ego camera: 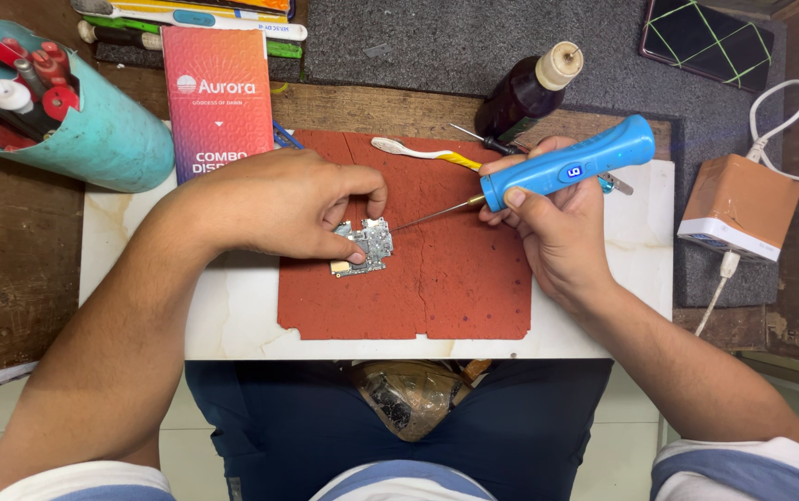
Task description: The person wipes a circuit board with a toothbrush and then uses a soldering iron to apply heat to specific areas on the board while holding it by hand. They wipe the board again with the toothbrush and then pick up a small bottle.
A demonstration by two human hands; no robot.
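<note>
Brick-red rubber mat (437, 288) fills the middle of a pale marble slab (232, 315), and on it sits a small circuit board (369, 246) with silvery shields, lying flat toward the mat's left half. Left hand (279, 204) comes in from the left and pins that board down, thumb and forefinger pinched onto its upper and left edges, the other fingers curled over it. Right hand (548, 223) is wrapped firmly round a blue soldering iron (571, 167), thumb pressed on the body near a small lit display, and the thin metal tip (427, 218) slants down to the left, ending just beside the board's right edge; whether it touches is too close to call. Behind the right hand lie a toothbrush (423, 153) with a white and yellow handle, a dark screwdriver and a dark bottle (525, 93) with a cream cap, tilted. Far left, a turquoise holder (103, 139) lies on its side, stuffed with red-handled tools, next to an orange and pink box (219, 97). On the right, an orange and white charger block (738, 204) rests on grey felt with white cables attached.
</note>
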